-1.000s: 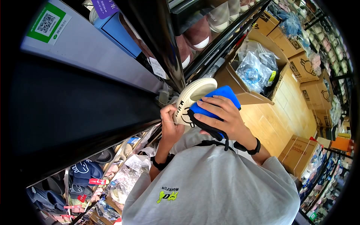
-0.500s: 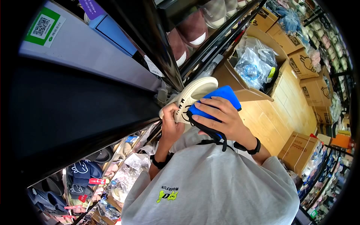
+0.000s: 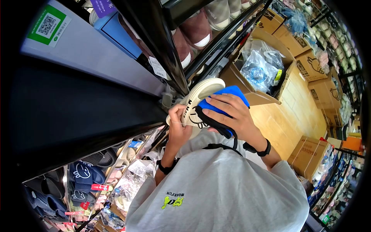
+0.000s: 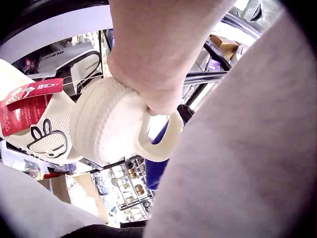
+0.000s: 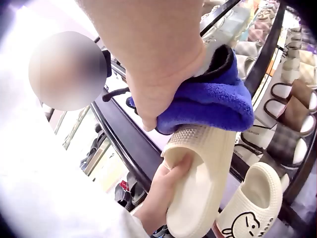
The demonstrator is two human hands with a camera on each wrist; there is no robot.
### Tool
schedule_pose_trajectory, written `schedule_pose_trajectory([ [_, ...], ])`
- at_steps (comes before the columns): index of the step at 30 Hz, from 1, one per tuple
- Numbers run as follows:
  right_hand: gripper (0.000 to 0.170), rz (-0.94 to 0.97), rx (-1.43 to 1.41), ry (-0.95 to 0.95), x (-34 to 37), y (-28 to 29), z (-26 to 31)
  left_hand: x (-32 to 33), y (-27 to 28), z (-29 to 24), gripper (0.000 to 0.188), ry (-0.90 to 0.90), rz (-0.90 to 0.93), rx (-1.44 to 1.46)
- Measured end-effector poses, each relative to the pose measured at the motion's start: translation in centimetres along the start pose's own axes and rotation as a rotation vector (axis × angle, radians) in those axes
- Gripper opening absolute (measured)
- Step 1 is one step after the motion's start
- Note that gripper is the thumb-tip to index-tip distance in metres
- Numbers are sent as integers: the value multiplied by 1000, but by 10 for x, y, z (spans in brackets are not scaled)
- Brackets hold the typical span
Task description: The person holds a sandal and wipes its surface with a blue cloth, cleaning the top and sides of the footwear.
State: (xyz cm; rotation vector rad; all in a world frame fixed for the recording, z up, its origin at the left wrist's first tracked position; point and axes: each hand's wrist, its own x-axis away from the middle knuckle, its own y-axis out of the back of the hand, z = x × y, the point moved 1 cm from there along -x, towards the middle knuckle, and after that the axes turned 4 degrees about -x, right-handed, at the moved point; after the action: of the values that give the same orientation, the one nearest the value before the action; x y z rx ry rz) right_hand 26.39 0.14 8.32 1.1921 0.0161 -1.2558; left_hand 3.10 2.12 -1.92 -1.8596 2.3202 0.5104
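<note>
My left hand [image 3: 179,125] grips a cream slipper [image 5: 190,198], its thumb inside the foot opening in the right wrist view. A blue plush cloth [image 3: 232,94] with black edging and a black cord is held in my right hand [image 3: 228,114], against the slipper's upper. A second cream slipper [image 5: 252,193] with a line-drawn rabbit face and black lettering hangs beside the first. Its red tag [image 4: 29,106] shows in the left wrist view, where a thin thread runs to the held slipper. Part of the held slipper lies hidden behind the cloth.
A black panel [image 3: 89,116] stands close on the left. Racks of slippers [image 3: 193,33] rise ahead. An open carton [image 3: 253,96] with plastic-wrapped goods sits ahead right, and a closed carton [image 3: 307,156] lies on the wooden floor [image 3: 286,120]. Navy slippers [image 3: 83,174] fill a rack lower left.
My right hand and the blue cloth have shifted slightly to the right, uncovering more of the rabbit drawing. My left hand keeps its hold on the slipper.
</note>
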Motion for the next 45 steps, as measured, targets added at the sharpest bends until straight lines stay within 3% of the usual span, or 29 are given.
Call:
schedule_pose_trajectory([
  [1, 60, -1, 6, 3, -2, 0, -1, -4, -2, -5, 52, -17, -22, -6],
  [2, 60, -2, -4, 3, -3, 0, -1, -3, 2, 4, 68, -48, 39, -85],
  [8, 60, 3, -5, -7, -5, -3, 3, -3, 3, 0, 76, 38, 53, 1],
  [24, 61, -48, -105, -101, -11, -11, -6, 7, 14, 13, 66, 25, 13, -75],
  [36, 61, -29, -116, -71, -18, -22, -9, 3, 19, 1, 63, 31, -41, -25],
  [45, 58, -17, -143, -91, -17, -26, -8, -4, 26, -16, 83, 120, 14, -124],
])
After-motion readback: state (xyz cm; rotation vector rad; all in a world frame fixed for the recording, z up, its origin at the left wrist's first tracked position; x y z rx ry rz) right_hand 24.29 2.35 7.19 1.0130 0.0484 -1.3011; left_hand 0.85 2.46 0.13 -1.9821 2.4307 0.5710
